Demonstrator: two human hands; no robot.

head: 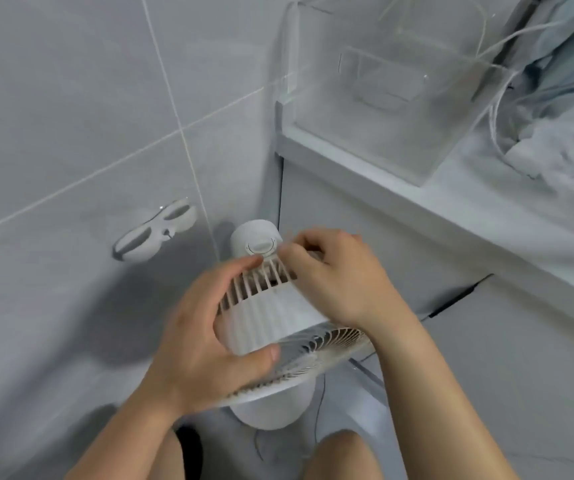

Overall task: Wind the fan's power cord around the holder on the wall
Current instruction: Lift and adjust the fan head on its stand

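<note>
A white fan point(271, 313) stands low against the tiled wall, its grille facing down and right, its round base point(268, 414) on the floor. My left hand point(202, 341) grips the fan's ribbed body from the left, thumb on the grille rim. My right hand point(341, 275) sits at the top rear of the fan, fingers curled and pinching something small near the round knob point(260, 245); what it pinches is blurred. A white two-loop holder point(155, 230) is fixed to the wall, left of the fan. A thin dark cord point(320, 407) hangs below the grille.
A white cabinet point(486, 237) with a countertop runs along the right. A clear plastic box point(400, 98) stands on it, beside white cables point(500, 98) and bundled cloth point(569, 133). My bare knees point(341, 455) are at the bottom of the view.
</note>
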